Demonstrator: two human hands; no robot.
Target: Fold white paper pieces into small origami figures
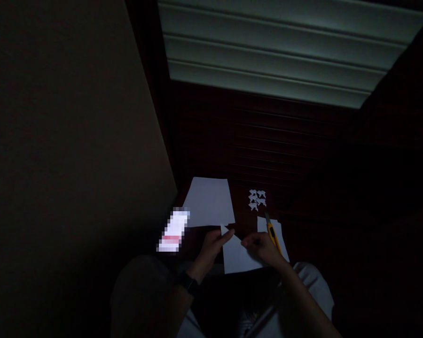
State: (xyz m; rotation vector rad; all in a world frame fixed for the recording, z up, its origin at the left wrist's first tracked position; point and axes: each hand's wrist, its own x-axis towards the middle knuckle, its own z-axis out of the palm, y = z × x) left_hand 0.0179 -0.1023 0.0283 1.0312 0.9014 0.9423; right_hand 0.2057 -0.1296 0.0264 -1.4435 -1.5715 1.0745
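A white sheet of paper [237,259] is held low over the small dark table, its top edge slanting down to the right from a pointed upper left corner. My left hand [215,241] is closed on its left part, thumb on top near the point. On the slanted edge, the fingers of my right hand [262,246] are pinched together. A yellow utility knife [272,236] with its blade out lies just beyond my right hand, on another piece of white paper [284,240]. Dim light hides the finer detail of the fingertips.
A larger white sheet [209,201] lies at the back left of the table. Several small folded white paper pieces [256,199] sit at the back right. A lit, blurred-out phone-like screen [174,230] is at the left edge. A slatted shutter [268,51] stands behind.
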